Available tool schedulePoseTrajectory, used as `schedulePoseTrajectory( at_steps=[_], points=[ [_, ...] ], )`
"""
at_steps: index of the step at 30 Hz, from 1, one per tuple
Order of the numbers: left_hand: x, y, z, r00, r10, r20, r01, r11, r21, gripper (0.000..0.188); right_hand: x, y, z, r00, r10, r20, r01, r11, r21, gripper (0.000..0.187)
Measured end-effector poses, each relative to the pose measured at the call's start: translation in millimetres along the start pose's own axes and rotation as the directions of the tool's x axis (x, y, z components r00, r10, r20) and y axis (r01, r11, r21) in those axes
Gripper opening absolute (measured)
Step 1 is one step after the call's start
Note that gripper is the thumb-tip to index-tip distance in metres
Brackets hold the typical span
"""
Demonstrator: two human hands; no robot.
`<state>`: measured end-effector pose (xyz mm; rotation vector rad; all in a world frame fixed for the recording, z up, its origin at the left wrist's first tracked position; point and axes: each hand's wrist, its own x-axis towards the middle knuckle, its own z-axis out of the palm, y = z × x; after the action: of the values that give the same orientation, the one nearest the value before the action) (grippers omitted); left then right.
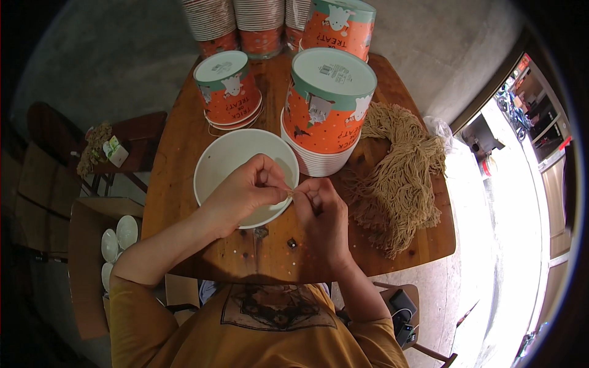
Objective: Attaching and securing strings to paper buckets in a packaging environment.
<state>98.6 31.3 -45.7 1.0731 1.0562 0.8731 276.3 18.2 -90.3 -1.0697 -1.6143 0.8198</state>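
Observation:
A white paper bucket [222,161] stands on the wooden table in front of me, its open mouth facing up and a small dark hole in its far-left wall. Over its right rim, my left hand [256,184] is closed in a pinch. My right hand [322,211] pinches just outside the same rim, its fingertips almost meeting the left ones. Between them shows a short bit of what looks like thin tan cord [290,192]; most of it is hidden by the fingers. A heap of tan cords [402,178] lies to the right of my right hand.
Upside-down orange printed buckets stand stacked behind: a small stack [228,92] at left, a taller one [328,110] at right. Wrapped bucket stacks [261,30] are at the far edge. A cardboard box [86,264] with white buckets sits on the floor at left, a chair [405,306] at lower right.

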Motion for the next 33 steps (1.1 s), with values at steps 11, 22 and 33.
schedulePoseTrajectory(
  at_steps=[11, 22, 33],
  points=[
    [2, -5, -1, 1.000, -0.022, 0.015, 0.024, 0.994, -0.107, 0.032, 8, 3, -11, 0.923, -0.384, 0.033, 0.374, 0.871, -0.319, 0.031],
    [-3, -1, 8, 1.000, 0.021, -0.022, -0.019, 0.994, 0.104, 0.029, 16, 0, -14, 0.860, -0.501, 0.097, 0.496, 0.775, -0.391, 0.023],
    [-1, -8, 4, 0.982, 0.158, 0.105, -0.188, 0.879, 0.438, 0.015, 1, 12, -2, 0.974, -0.218, -0.053, 0.212, 0.972, -0.102, 0.021]
  ],
)
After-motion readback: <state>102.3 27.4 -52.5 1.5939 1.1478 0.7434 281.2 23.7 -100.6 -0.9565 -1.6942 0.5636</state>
